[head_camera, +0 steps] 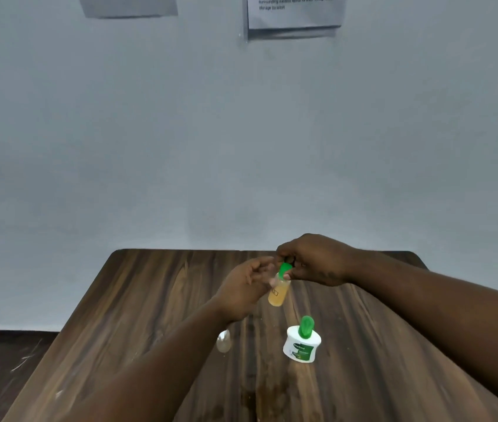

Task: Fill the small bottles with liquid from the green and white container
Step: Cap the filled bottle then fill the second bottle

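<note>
— Where do we stand?
— Our left hand [246, 287] grips the small bottle [278, 295] above the table [150, 300], toward its far edge. Our right hand [314, 263] pinches its green cap [284, 269].
— Pointing how?
— Long axis near upright, cap up, leaning slightly right.
— Our risk?
— Tilt it further, cap loose, and we likely spill. A forearm could topple the green and white container [302, 345] toward the near edge.

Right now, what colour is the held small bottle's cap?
The cap is green; the head view shows it best.
</note>
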Available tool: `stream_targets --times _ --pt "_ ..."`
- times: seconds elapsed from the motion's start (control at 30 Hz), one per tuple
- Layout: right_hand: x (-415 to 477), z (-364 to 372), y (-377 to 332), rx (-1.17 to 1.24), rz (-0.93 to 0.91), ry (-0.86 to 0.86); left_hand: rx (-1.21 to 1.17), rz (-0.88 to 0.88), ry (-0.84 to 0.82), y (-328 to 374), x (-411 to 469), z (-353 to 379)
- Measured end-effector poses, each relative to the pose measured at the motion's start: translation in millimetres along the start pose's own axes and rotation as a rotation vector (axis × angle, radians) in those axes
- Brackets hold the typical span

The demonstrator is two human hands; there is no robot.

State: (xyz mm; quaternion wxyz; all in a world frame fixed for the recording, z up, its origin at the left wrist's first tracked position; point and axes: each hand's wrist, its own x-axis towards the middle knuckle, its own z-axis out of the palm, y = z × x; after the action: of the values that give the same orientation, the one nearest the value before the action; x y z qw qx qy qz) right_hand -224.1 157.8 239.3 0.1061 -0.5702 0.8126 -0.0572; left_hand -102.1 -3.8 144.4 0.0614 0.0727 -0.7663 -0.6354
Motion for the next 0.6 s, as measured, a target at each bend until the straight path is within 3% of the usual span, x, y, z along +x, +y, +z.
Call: stream_targets --times 0.13,0.2,0.43,0.6 --pt "24.7 51.5 25.1 -0.011 0.106 -0.03 0.089 -0.072 0.487 -25.8 -17.7 -12.2" --pt "40.7 81.8 35.4 -0.049 0.155 -0.039 0.141 -0.106 0.612 -42.6 -38.1 -18.0" --pt "86.6 161.5 52.9 -0.099 0.23 -0.126 0.148 -0.172 0.761 -94.1 -105.0 -18.9" --pt "97.6 191.3 56.1 -0.147 0.253 -0.182 0.116 -0.24 0.765 -113.5 -132.2 -14.9"
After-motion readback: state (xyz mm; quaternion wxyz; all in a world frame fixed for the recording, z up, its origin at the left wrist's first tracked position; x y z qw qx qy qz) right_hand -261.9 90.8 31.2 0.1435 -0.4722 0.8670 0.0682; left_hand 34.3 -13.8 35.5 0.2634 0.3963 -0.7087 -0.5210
